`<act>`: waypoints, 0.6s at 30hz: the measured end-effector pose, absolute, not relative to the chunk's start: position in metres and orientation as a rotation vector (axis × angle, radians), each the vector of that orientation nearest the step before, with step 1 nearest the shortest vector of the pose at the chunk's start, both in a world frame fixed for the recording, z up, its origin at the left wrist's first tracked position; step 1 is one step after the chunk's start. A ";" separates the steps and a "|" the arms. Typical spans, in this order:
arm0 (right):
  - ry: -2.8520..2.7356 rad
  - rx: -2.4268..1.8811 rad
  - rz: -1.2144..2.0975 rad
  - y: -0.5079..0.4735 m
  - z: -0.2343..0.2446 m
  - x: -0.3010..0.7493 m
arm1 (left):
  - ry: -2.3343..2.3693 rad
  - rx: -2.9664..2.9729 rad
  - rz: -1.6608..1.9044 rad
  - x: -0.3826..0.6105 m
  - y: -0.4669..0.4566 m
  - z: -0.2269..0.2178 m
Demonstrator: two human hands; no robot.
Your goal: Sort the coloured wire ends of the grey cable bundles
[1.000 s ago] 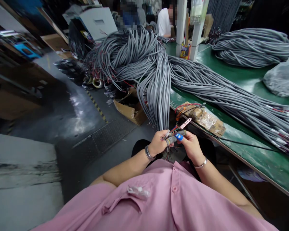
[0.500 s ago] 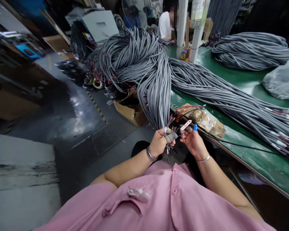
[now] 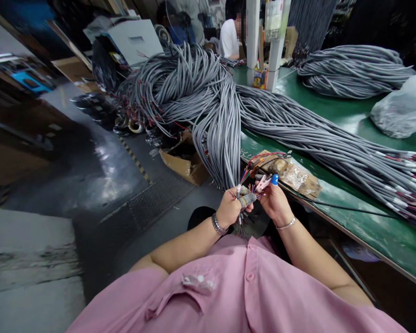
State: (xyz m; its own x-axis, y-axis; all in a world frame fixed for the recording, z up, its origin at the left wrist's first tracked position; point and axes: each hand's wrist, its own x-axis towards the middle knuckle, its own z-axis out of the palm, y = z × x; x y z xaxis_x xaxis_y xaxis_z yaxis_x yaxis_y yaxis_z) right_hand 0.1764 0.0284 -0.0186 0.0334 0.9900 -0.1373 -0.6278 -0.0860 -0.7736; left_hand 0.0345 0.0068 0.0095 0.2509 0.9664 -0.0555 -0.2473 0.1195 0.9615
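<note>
My left hand (image 3: pixel 230 206) is closed around the stripped end of a grey cable, with a grey finger cover on its thumb. Thin coloured wires (image 3: pixel 246 175) fan out above its fingers, and more loose ends dangle below. Close beside it on the right, my right hand (image 3: pixel 276 201) grips a small pale pink tool (image 3: pixel 263 183), whose exact kind I cannot make out. A blue cover (image 3: pixel 274 179) sits on the right thumb. The tool's tip is at the wires by the left thumb; whether it touches them is unclear.
Grey cables (image 3: pixel 225 134) hang over the edge of the green table (image 3: pixel 353 231) beside an open carton (image 3: pixel 183 162). More cables (image 3: pixel 319 129) stretch right. A tape-wrapped block (image 3: pixel 300 179) lies near the edge. A person in white (image 3: pixel 229 39) sits behind.
My right hand has brought the pink tool closer to the wires at my left hand and turned it. The left hand keeps its grip. The whole view has shifted slightly.
</note>
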 end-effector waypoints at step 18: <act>-0.657 -0.642 1.816 0.004 -0.019 0.188 | 0.968 1.116 1.119 0.024 -0.002 0.005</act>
State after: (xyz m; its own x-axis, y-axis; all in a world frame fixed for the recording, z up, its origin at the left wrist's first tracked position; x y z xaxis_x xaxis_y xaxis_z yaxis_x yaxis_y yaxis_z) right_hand 0.1877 0.0042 -0.0188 -0.3034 0.9454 -0.1191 -0.6504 -0.2968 -0.6993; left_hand 0.0236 -0.0022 0.0052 0.1848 0.9821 -0.0365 -0.1779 0.0699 0.9816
